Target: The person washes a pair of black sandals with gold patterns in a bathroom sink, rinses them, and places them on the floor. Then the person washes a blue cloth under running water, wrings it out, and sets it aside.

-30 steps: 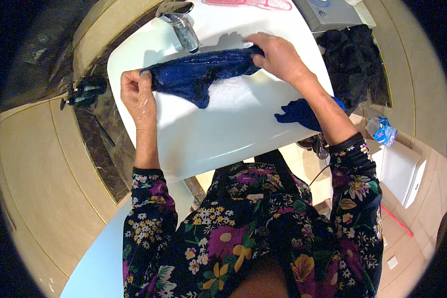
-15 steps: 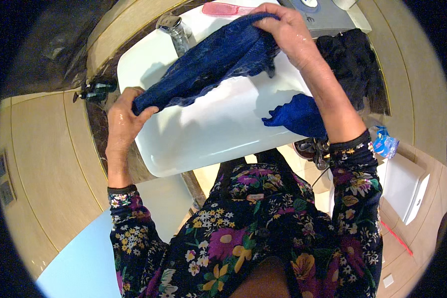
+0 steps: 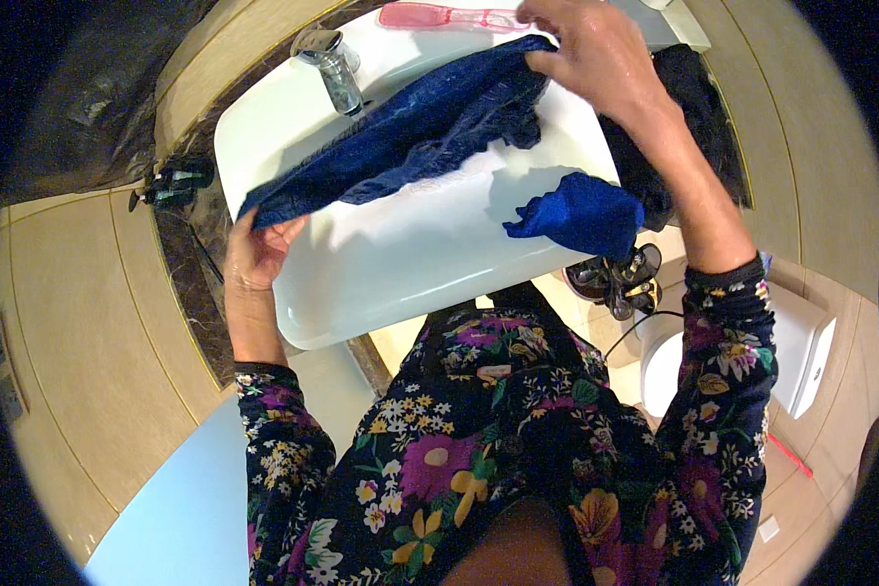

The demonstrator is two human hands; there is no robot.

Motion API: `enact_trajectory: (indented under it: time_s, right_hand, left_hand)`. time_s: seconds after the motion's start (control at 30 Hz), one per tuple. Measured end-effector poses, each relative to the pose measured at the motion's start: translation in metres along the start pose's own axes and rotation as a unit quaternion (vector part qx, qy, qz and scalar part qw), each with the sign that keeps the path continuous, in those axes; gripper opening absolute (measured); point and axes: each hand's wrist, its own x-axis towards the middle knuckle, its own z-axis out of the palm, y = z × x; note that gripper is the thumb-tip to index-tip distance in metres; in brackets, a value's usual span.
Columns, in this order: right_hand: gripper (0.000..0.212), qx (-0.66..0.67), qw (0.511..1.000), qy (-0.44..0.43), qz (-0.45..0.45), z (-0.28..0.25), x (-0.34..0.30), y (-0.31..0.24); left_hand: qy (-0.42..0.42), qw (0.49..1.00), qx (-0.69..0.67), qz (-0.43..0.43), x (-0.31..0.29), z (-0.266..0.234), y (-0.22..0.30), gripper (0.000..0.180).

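Note:
A dark blue wet cloth (image 3: 410,122) with a wavy lower edge stretches slantwise over the white washbasin (image 3: 400,278). My left hand (image 3: 259,254) grips its lower left end, thumb and fingers closed round the fabric. At the far right, my right hand (image 3: 601,63) has the cloth's upper end between thumb and fingers. A second, brighter blue cloth (image 3: 586,213) lies bunched over the basin's near right rim, below my right forearm. Behind the stretched cloth stands a chrome faucet (image 3: 337,73), its spout tip close to the fabric.
A pink-headed brush (image 3: 420,16) with a clear handle lies on the basin's back ledge. Black fabric (image 3: 689,127) is heaped at the right. Small dark bottles (image 3: 176,184) stand at the left. Shiny dark objects (image 3: 620,283) are below the near right rim, with a white toilet (image 3: 806,361) beyond.
The cloth's left end has come down slightly, and my left hand has turned and lowered with it. My right hand has shifted right and its fingers have loosened somewhat. The view has shifted slightly.

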Motion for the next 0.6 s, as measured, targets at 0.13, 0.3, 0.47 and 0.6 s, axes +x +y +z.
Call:
enact_trajectory:
  time_s: [0.13,0.3,0.47,0.6]
  right_hand:
    - [0.014,-0.042,0.999,0.007,0.031,-0.006,0.000,0.030]
    - [0.015,-0.067,0.997,0.003,0.047,0.012,-0.004,0.058]
    - [0.015,-0.088,0.995,0.031,0.026,0.027,0.017,0.063]
    - [0.016,-0.116,0.980,0.141,-0.076,0.021,0.042,0.049]
  left_hand:
    - [-0.013,0.999,0.004,0.030,-0.003,0.016,0.029,0.029]
    - [0.053,0.950,0.279,0.132,-0.029,0.067,0.044,0.012]
    - [0.020,0.852,0.466,0.237,-0.026,0.070,0.057,0.013]
    - [0.069,0.683,0.617,0.384,-0.026,0.077,0.076,0.012]
